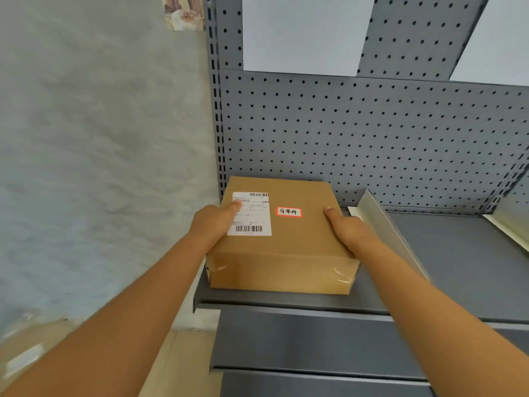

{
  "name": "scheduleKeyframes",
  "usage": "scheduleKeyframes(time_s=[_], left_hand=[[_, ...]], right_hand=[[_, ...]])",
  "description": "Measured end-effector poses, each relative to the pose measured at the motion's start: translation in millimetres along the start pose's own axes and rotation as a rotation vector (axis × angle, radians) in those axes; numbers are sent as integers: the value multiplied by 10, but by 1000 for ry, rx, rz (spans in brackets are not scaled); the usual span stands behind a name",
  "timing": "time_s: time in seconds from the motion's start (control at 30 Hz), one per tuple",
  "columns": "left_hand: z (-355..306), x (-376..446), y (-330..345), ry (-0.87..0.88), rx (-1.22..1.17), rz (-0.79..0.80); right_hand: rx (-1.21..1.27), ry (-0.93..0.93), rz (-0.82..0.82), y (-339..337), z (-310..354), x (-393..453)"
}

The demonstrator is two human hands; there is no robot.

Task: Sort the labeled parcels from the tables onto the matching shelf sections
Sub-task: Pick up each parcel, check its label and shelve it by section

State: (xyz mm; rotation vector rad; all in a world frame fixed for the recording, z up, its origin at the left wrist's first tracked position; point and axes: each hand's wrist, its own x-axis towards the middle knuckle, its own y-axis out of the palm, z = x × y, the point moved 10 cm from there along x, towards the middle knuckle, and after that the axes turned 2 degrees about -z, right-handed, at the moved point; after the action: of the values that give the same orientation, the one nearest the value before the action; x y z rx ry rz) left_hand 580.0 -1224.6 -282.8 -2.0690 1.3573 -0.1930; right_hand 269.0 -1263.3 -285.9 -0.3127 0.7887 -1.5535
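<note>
On the grey shelf [286,300], left of a divider [380,222], sits our cardboard parcel [289,253]; our left hand [210,224] and right hand [347,229] clasp its sides, thumbs on top

Both bare forearms reach forward and up, converging from the lower corners. The left hand [213,224] lies with its thumb stretched flat forward, the fingers wrapped down out of sight. The right hand [347,229] mirrors it, thumb extended, fingers hidden below.
</note>
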Motion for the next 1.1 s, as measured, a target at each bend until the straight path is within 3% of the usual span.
scheduleKeyframes(time_s=[0.3,0.5,0.67,0.83,0.93,1.1], left_hand=[[-88,162,81,38,14,-11],[-133,148,21,116,-7,-72],[-323,-205,-399,353,-72,-458],[-399,-573,-675,452,-22,-574],[-239,-774,-948,452,100,-561],[298,-1254,-1663,404,482,-583]], right_hand=[[-12,-31,-22,-8,12,262],[-5,-92,-124,-104,73,226],[-178,-415,-440,-344,474,-180],[-393,-743,-594,-292,865,-627],[-392,-927,-497,14,1188,-929],[-330,-1196,-141,1007,1831,-1661]])
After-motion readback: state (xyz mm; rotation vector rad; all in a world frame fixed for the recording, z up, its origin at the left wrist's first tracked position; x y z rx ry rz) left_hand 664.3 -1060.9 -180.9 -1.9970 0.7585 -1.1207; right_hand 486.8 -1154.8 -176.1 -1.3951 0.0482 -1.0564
